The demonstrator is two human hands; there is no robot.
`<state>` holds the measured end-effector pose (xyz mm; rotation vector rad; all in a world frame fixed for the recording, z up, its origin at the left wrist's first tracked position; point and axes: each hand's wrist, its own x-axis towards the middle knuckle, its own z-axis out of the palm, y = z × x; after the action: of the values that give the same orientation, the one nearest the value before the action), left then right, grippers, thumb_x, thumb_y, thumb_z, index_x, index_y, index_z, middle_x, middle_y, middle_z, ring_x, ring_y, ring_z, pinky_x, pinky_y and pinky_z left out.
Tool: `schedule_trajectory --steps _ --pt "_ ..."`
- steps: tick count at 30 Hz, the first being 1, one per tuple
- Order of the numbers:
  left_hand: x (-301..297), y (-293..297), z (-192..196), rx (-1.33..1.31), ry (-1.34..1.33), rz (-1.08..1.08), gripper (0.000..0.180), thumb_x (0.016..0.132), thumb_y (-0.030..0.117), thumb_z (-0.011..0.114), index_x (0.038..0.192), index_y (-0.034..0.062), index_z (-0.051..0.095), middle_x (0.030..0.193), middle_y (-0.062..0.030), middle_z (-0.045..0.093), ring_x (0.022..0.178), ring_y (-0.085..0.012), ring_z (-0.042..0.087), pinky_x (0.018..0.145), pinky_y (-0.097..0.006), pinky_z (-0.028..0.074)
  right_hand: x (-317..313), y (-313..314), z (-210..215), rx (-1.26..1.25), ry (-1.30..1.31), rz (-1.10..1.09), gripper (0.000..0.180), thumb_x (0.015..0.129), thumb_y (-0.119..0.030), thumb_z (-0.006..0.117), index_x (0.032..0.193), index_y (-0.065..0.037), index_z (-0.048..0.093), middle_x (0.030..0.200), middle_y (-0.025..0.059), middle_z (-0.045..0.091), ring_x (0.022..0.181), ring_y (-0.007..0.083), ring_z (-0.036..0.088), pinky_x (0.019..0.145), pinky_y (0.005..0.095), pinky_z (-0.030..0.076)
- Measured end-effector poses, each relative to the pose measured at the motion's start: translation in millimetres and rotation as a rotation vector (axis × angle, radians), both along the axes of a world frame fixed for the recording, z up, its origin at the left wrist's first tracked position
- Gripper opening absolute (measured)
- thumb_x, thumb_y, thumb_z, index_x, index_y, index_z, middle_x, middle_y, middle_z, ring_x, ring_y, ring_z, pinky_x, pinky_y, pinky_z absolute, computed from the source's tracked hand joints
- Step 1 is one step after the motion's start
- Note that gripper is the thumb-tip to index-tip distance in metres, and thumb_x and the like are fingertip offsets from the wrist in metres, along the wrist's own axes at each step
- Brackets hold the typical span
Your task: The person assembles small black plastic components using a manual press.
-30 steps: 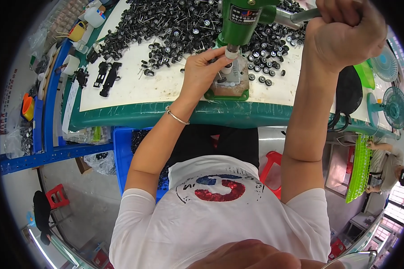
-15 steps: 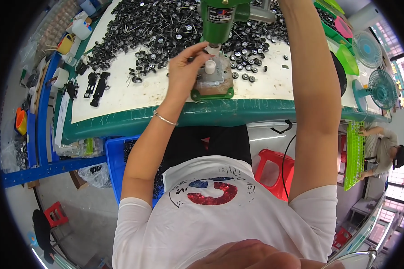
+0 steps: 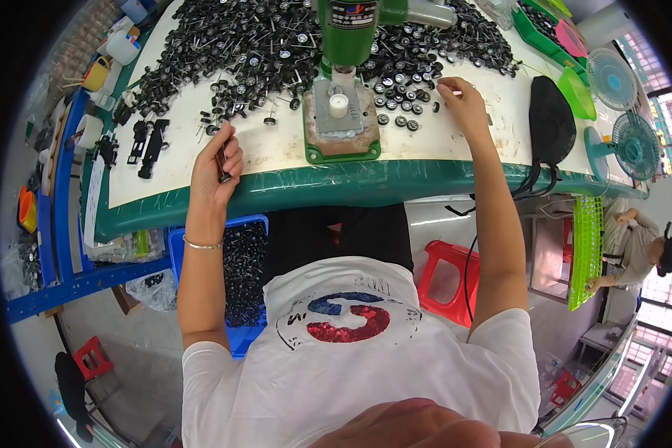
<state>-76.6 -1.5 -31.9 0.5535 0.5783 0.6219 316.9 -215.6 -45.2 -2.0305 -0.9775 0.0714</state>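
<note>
My left hand [image 3: 216,166] is closed around a small black wheel with a thin metal axle [image 3: 225,178], above the table's front edge. My right hand [image 3: 464,108] is over the table, right of the loose black wheels [image 3: 401,121], its fingers curled together; whether anything small is between them I cannot make out. Between my hands stands a green hand press [image 3: 348,41]. Its base plate carries a short white cylinder [image 3: 338,105], with nothing visible on top of it. Behind lies a wide heap of black wheels, many with axles [image 3: 254,52].
Black toy chassis [image 3: 152,149] lie at the left of the table. A black cap-like item with straps [image 3: 551,123] rests at the right edge, near green fans [image 3: 636,145]. Below are a blue crate of small black parts [image 3: 244,261] and a red stool [image 3: 444,280]. Another person sits far right.
My left hand has left the press and moved left and nearer, now with a wheel and axle. My right arm has come down from the press handle side to the table by the loose wheels.
</note>
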Motion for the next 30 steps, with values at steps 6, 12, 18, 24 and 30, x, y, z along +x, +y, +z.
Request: schedule_trajectory --steps 6,12,18,24,30 --pt "25 -15 22 0.536 0.468 -0.026 0.023 0.087 0.014 0.065 0.106 0.0019 0.068 0.074 0.0007 0.061 0.056 -0.0052 0.052 0.05 -0.018 0.038 3 15 0 -0.161 -0.073 -0.092 0.031 0.084 -0.033 0.066 0.1 -0.008 0.07 0.092 0.0084 0.069 0.08 0.0243 0.065 0.071 0.0362 0.048" --pt "51 -34 46 0.735 0.539 -0.197 0.018 0.081 0.013 0.072 0.096 0.0038 0.072 0.072 0.0004 0.063 0.055 -0.0043 0.05 0.047 -0.018 0.035 -22 14 18 0.168 -0.309 -0.199 0.021 0.086 -0.027 0.067 0.094 -0.007 0.068 0.087 0.0064 0.066 0.072 0.0203 0.062 0.064 0.0304 0.047" --pt "89 -67 48 0.875 0.356 -0.267 0.018 0.081 0.017 0.074 0.096 0.0073 0.074 0.064 0.004 0.058 0.05 -0.0007 0.044 0.043 -0.016 0.027 -111 17 66 0.348 -0.224 0.295 0.011 0.083 -0.006 0.069 0.094 -0.004 0.068 0.087 0.0072 0.064 0.073 0.0179 0.06 0.066 0.0277 0.048" --pt "89 -76 48 0.608 0.375 -0.424 0.023 0.083 0.016 0.073 0.098 0.0001 0.07 0.074 0.0002 0.065 0.061 -0.0036 0.057 0.045 -0.016 0.031 -167 12 55 0.407 -0.078 0.469 0.015 0.08 -0.002 0.07 0.095 -0.004 0.067 0.09 0.0074 0.061 0.074 0.0164 0.06 0.062 0.026 0.049" --pt "89 -80 34 0.32 0.176 -0.606 0.02 0.087 0.011 0.067 0.103 -0.0001 0.067 0.09 -0.0053 0.068 0.072 -0.0072 0.065 0.041 -0.014 0.031 -173 2 47 0.414 -0.156 0.397 0.015 0.079 -0.002 0.07 0.093 -0.004 0.066 0.09 0.0081 0.06 0.07 0.0186 0.062 0.059 0.0262 0.05"
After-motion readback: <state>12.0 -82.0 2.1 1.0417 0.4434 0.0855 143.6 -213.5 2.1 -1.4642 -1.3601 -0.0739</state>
